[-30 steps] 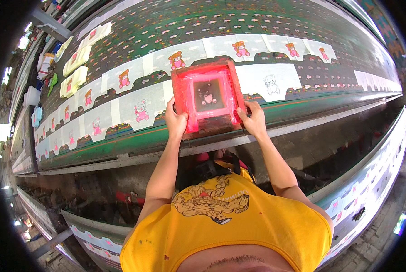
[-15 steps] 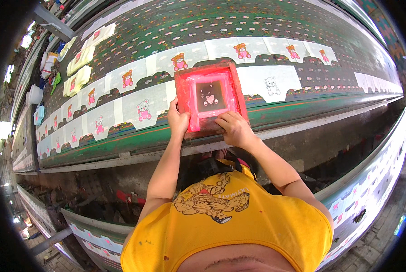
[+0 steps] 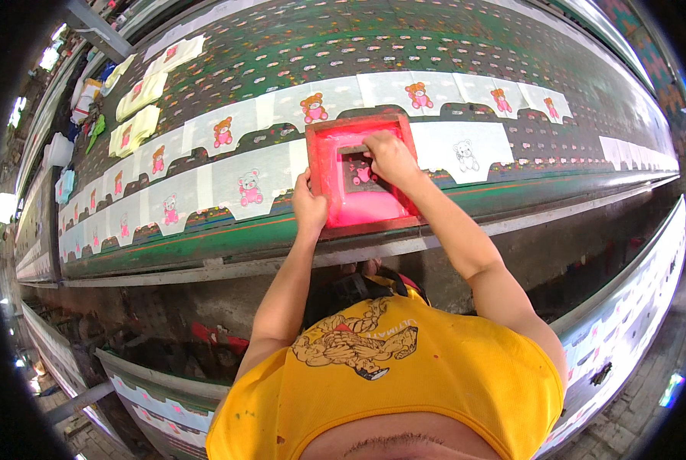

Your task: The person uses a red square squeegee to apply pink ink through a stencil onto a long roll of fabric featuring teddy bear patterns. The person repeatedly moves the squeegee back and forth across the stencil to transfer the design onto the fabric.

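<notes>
A red-rimmed screen-printing frame (image 3: pixel 370 225) lies flat over the near row of white fabric pieces. My left hand (image 3: pixel 310 204) has its fingers closed round the frame's left side. Inside the frame, my right hand (image 3: pixel 391 159) grips a thin greyish squeegee (image 3: pixel 350 150) near the far end of the mesh. Pink ink (image 3: pixel 371 207) spreads across the near end, and a dark mesh window with pink bear shapes (image 3: pixel 363 175) shows between. Beside the frame on the right is a fabric piece with an outlined bear (image 3: pixel 466 156); to the left, a bear has pink parts (image 3: pixel 249 188).
The long green-edged table (image 3: pixel 274 230) carries a farther row of fabric with brown-and-pink bears (image 3: pixel 418 96). Folded yellowish cloths (image 3: pixel 134 130) lie at the far left. A metal rail (image 3: pixel 166 274) runs along the near edge. Another printed table (image 3: pixel 626 307) stands behind me at right.
My right hand has moved from the frame's near edge to its far part with the squeegee. Pink ink now covers the near end of the mesh. My left hand keeps its hold.
</notes>
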The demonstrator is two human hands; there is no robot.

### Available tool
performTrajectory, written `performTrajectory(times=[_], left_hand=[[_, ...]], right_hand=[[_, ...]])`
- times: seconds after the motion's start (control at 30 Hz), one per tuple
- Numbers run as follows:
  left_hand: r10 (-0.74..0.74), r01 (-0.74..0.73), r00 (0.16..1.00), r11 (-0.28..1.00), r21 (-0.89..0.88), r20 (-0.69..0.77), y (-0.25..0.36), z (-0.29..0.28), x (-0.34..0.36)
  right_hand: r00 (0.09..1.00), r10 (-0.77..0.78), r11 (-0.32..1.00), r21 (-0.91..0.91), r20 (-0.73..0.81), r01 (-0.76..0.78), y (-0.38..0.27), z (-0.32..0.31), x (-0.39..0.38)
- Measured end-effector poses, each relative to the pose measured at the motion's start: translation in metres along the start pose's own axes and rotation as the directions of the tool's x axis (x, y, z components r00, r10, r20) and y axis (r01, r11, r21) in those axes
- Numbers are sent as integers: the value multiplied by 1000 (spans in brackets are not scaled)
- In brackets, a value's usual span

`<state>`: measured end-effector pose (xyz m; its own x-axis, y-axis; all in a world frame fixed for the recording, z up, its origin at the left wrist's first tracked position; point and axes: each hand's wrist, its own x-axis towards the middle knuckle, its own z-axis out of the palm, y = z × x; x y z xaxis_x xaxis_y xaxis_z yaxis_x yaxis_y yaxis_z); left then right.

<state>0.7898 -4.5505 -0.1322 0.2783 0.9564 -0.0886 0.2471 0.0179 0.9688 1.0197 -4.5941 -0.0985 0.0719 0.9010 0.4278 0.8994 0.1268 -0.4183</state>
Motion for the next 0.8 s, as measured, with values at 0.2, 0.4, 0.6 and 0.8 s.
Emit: performTrajectory(times=[0.2,0.4,0.6,0.8], left_hand=[[-6,8,1000,993,-119,23,-1,3,1],[126,-127,992,990,-59,-15,-39,1,8],[41,-40,999,999,-29,29,-21,1,8],[66,-65,996,998,-14,67,-20,-1,9]], right_hand=[[1000,15,1000,-5,-23,-15,16,-4,27],[999,-7,1000,20,48,6,-45,-13,-52],[1000,6,1000,14,2,-6,-71,-28,-77],[989,66,998,-2,130,-66,-85,-41,-97]])
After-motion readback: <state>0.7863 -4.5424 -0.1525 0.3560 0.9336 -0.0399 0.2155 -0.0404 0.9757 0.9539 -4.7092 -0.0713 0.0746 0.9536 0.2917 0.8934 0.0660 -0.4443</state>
